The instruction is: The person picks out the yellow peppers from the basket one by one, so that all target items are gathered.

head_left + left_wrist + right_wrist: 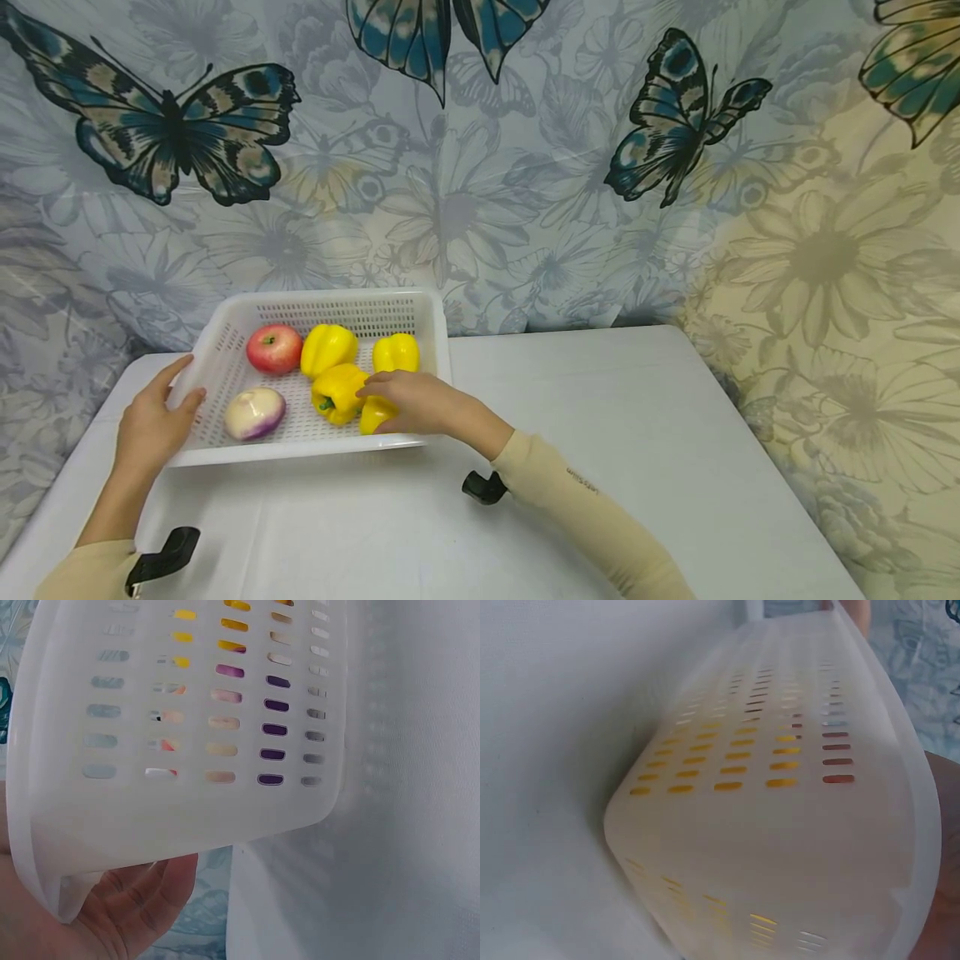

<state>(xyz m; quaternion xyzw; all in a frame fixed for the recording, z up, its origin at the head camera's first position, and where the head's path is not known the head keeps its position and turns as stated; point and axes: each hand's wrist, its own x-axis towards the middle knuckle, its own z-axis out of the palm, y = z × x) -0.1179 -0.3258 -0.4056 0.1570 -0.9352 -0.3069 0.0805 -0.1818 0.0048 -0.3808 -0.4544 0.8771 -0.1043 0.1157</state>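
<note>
Grips the left end of a white plastic basket (300,451) with the left hand (153,421), with the thumb at the rim and the fingers bent beneath its lip. Reaches over the near right corner with the right hand (420,404), with thumb and fingers curved about the nearest yellow pepper (377,417), seemingly pinching it, though largely covered there by the hand. Looks bright, smooth and glossy where exposed, low inside the basket beside the near wall. In the right wrist view, shows only as yellow patches through the slots.

Just left of it, in the same clear yellow, a plump, lobed pepper (336,390) with a green stem. Farther back, a tall, rounded pepper (328,348) and a blockier pepper (396,352) with a softly creased top. To the left, a red apple (273,350) with paler mottling, and nearer, a round, cream-white vegetable (253,412) flushed purple along its lower side. Beneath the basket, a white-covered table (600,433); behind, a butterfly-printed cloth (465,217).
</note>
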